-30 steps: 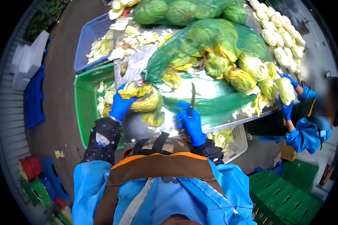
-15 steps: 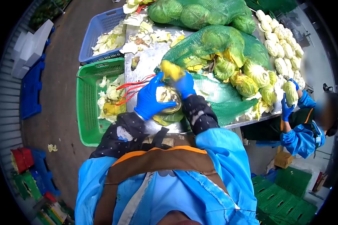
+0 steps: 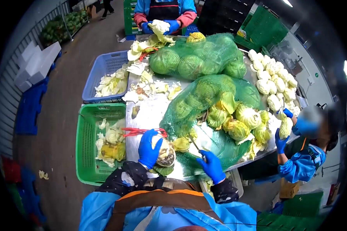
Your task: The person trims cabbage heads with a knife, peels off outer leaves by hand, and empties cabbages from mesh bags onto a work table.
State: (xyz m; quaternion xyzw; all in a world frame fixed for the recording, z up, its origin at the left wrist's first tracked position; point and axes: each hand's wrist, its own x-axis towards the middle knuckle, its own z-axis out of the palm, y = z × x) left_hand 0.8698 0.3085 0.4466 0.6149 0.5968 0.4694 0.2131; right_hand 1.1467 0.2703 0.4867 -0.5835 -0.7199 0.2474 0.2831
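Note:
A cabbage (image 3: 166, 153) with brown, rotten-looking patches sits at the near edge of the metal table. My left hand (image 3: 147, 150), in a blue glove, grips its left side. To the right, my right hand (image 3: 213, 167), also gloved, is closed around a knife (image 3: 195, 145) whose thin blade points up and left. Near the blade tip lies a yellow leaf (image 3: 181, 144), on the edge of a green net sack (image 3: 204, 96). Loose yellowish cabbages (image 3: 237, 129) rest at the sack's mouth. Red ties (image 3: 137, 131) lie behind my left hand.
A green crate (image 3: 81, 144) and a blue crate (image 3: 89, 82), both with leaves inside, stand left of the table. Another full net sack (image 3: 196, 57) lies farther back. Trimmed cabbages (image 3: 273, 79) are piled at right. Two co-workers, opposite and at right, handle cabbages.
My right hand has moved away from the cabbage to the right, and the knife now shows. The yellow leaf is out of my hands. The view has tilted up, bringing in the opposite co-worker.

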